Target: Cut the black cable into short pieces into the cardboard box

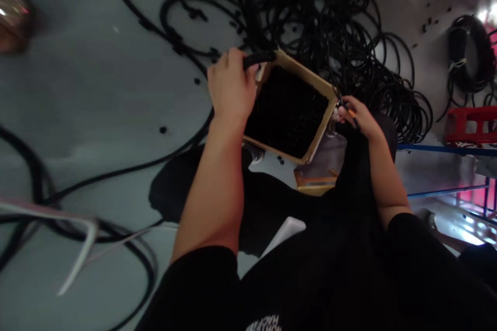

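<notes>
My left hand [233,83] is closed around a thick black cable [260,58], whose end reaches over the corner of a cardboard box [310,73]. Dark small pieces [287,108] fill the box, too dim to make out singly. On the other side of the box, my right hand [360,116] grips a small hand tool [351,113] with orange and black handles, which looks like pliers. Its jaws point toward the box's right corner; their exact state is unclear. The box sits between my knees, apparently on a support that is mostly hidden.
A large tangle of black cable [303,15] covers the floor beyond the box. Small black bits [163,130] lie scattered around. At the right are a tied cable coil [468,57] and a red plastic stool [471,125]. A white bar [91,238] stands at lower left.
</notes>
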Demonstrator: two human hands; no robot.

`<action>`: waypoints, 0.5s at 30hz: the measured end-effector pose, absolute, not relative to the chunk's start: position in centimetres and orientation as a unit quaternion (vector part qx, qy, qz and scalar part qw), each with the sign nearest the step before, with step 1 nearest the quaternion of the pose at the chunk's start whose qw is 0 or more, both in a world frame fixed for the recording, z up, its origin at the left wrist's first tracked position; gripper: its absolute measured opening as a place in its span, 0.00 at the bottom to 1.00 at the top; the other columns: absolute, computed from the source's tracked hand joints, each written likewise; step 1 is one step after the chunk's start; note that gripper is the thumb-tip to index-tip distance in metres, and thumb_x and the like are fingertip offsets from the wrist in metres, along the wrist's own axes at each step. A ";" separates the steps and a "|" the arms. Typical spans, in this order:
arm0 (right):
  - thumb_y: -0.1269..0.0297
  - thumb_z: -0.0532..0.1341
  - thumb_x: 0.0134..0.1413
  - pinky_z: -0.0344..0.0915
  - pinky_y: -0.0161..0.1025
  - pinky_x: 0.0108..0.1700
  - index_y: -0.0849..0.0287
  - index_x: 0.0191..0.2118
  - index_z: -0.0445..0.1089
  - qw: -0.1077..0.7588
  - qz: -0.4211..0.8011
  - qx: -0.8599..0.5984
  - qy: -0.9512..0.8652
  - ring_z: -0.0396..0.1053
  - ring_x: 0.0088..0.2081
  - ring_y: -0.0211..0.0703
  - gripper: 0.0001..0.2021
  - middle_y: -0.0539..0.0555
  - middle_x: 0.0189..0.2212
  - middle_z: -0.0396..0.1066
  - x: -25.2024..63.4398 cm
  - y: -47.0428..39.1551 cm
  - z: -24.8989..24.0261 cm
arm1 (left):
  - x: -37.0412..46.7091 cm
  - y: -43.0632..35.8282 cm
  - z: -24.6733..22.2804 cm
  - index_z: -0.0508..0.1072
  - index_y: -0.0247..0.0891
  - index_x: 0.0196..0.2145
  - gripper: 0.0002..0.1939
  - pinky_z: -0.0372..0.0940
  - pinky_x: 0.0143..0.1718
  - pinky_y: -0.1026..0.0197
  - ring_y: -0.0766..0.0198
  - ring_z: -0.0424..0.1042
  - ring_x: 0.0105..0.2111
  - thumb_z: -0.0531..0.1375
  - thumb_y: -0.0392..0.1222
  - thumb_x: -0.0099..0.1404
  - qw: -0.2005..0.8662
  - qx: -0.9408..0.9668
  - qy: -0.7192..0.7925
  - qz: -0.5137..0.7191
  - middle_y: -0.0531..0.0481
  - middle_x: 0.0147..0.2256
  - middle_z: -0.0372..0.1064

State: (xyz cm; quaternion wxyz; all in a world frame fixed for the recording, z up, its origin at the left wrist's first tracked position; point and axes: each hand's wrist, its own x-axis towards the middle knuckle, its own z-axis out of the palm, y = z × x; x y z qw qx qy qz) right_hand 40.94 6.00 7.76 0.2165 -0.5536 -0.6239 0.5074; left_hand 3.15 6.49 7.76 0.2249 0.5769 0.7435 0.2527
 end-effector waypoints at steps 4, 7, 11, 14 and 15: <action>0.44 0.79 0.66 0.75 0.35 0.34 0.57 0.56 0.77 0.209 0.533 -0.580 -0.580 0.76 0.31 0.40 0.26 0.47 0.32 0.75 37.7 5.7 7.1 | 3.0 6.6 8.7 0.74 0.34 0.68 0.18 0.77 0.65 0.35 0.29 0.84 0.63 0.56 0.47 0.91 0.225 0.583 0.756 0.197 0.27 0.62 0.82; 0.49 0.80 0.65 0.75 0.33 0.34 0.58 0.56 0.78 0.226 0.583 -0.562 -0.541 0.80 0.32 0.40 0.24 0.48 0.33 0.77 35.3 6.8 5.9 | 3.4 7.2 7.4 0.76 0.38 0.64 0.17 0.80 0.57 0.37 0.28 0.86 0.57 0.55 0.48 0.89 0.222 0.623 0.724 0.196 0.27 0.60 0.83; 0.52 0.81 0.63 0.74 0.30 0.31 0.58 0.54 0.77 0.242 0.603 -0.551 -0.525 0.79 0.29 0.37 0.23 0.46 0.31 0.77 33.5 7.6 4.4 | 4.3 7.7 5.1 0.77 0.37 0.64 0.20 0.78 0.65 0.36 0.31 0.84 0.61 0.51 0.47 0.86 0.189 0.676 0.671 0.239 0.24 0.61 0.82; 0.52 0.81 0.64 0.75 0.30 0.32 0.58 0.54 0.76 0.251 0.610 -0.544 -0.519 0.79 0.29 0.36 0.23 0.45 0.32 0.77 32.9 7.2 3.7 | 4.6 7.3 4.1 0.77 0.34 0.63 0.22 0.76 0.69 0.35 0.31 0.83 0.63 0.49 0.44 0.85 0.201 0.691 0.658 0.223 0.22 0.61 0.82; 0.52 0.81 0.64 0.76 0.30 0.33 0.58 0.54 0.76 0.254 0.614 -0.540 -0.516 0.80 0.30 0.36 0.23 0.46 0.33 0.77 32.7 6.9 3.6 | 4.7 7.1 3.9 0.78 0.33 0.62 0.22 0.76 0.69 0.35 0.31 0.83 0.62 0.49 0.43 0.85 0.205 0.693 0.656 0.218 0.22 0.60 0.83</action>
